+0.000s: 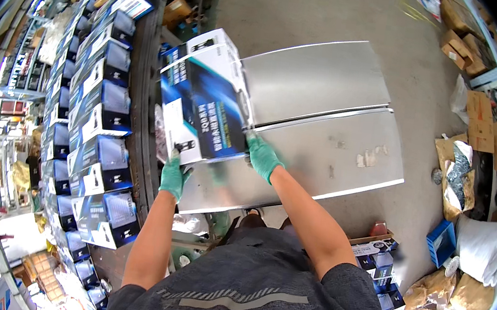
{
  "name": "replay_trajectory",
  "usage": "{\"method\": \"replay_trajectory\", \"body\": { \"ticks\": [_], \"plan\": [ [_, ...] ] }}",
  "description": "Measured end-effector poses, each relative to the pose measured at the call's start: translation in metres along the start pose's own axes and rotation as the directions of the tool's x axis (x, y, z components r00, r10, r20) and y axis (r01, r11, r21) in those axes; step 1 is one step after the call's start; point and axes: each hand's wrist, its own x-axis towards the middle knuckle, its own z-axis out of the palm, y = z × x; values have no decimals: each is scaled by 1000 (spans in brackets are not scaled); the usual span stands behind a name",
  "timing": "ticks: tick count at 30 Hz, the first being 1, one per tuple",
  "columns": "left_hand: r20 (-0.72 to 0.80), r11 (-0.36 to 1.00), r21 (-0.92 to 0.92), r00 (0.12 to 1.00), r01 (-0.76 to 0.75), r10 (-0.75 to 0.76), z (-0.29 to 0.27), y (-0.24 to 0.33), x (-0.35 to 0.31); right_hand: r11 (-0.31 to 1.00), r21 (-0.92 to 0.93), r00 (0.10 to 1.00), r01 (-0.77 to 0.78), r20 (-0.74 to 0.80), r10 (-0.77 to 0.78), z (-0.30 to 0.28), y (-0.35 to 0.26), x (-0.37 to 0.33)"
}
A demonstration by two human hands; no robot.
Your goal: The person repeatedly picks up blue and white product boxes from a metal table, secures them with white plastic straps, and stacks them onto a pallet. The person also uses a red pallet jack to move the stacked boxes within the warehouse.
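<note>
Your left hand [172, 177]: holding the printed box [208, 103] at its near-left corner | your right hand [264, 157]: gripping its near-right corner | box: over metal table's [319, 142] left end | spaced grips presumably steady it

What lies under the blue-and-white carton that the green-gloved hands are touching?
Metal tabletop shows past the carton on its right and near sides. The surface directly beneath and the carton's underside are covered; whether it rests flat cannot be told.
</note>
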Motion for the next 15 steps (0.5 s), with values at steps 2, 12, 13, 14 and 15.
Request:
{"method": "replay_trajectory", "body": {
  "ticks": [2,12,13,14,15],
  "plan": [
    [-45,999,37,999,22,-20,-15,-8,5,977,-177,993,-119,-12,119,-47,-33,-11],
    [-152,951,310,987,-5,54,1,3,-18,640,-318,574,-700,-783,239,-432,-28,20],
    [-138,947,320,989,-5,52,5,7,-14,686,-272,603,-674,-740,299,-460,6,32],
    [-168,942,334,984,-6,66,5,8,-9,721,-300,654,-625,-705,273,-480,32,42],
    [-155,939,343,986,-6,63,9,8,0,749,-326,699,-577,-672,245,-497,53,49]
  ]
}}
